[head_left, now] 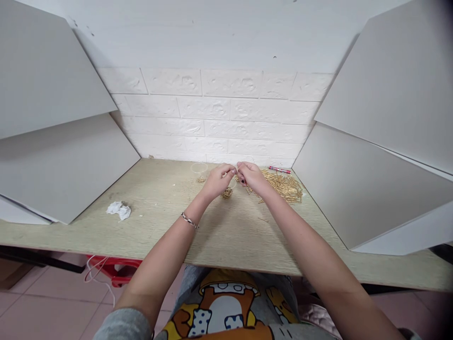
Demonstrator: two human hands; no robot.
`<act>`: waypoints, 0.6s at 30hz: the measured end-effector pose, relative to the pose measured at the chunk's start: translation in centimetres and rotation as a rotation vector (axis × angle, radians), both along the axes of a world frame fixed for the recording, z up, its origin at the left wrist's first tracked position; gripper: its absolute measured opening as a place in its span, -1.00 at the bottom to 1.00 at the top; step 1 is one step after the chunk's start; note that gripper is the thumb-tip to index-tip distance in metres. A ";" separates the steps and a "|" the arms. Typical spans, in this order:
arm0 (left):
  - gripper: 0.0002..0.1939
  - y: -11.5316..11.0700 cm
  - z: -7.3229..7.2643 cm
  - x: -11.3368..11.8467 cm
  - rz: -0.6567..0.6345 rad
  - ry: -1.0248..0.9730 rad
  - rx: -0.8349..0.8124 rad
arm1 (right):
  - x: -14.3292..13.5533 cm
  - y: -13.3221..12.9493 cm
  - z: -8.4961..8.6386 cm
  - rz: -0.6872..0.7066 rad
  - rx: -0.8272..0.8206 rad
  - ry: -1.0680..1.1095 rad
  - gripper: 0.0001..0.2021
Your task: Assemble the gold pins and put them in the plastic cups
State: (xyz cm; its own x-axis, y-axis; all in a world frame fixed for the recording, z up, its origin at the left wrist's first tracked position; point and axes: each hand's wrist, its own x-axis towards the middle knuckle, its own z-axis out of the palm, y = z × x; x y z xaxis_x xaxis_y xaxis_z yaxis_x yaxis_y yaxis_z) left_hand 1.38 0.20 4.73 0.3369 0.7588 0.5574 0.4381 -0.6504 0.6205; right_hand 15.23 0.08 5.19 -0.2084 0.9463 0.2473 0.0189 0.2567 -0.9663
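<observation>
Near the middle of the table, my left hand [218, 180] and my right hand [250, 176] meet at their fingertips. Both are closed in a pinch. A tiny gold piece shows between the fingertips, at the right fingers; what the left fingers pinch is too small to make out. Just under my left hand lies a small heap of gold pieces [227, 193], with part of a clear ring [232, 184] above it. A large pile of thin gold sticks [285, 187] spreads to the right of my right hand.
A red pen-like tube [279, 170] lies behind the pile. Another clear ring [198, 167] and a few gold bits [201, 180] are at the back. Crumpled white tissue [119, 210] lies at left. Grey-white panels flank the table [159, 226]; a brick-patterned wall stands behind.
</observation>
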 end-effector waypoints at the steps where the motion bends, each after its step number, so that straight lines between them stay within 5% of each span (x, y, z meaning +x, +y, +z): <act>1: -0.79 -0.1 0.1 0.0 0.007 0.026 0.024 | 0.0 0.0 0.0 -0.011 0.008 -0.026 -0.67; 18: -0.80 -0.2 0.0 -0.1 0.052 0.256 0.227 | 0.2 0.7 -1.2 -0.101 0.081 -0.239 -0.68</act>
State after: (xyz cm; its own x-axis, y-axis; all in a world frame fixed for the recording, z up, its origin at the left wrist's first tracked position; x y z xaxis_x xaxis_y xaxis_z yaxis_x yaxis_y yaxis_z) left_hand 1.31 0.00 4.70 0.4517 0.6451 0.6163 0.5973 -0.7318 0.3282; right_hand 15.39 0.74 4.03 -0.1754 0.9444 0.2780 0.2731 0.3179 -0.9079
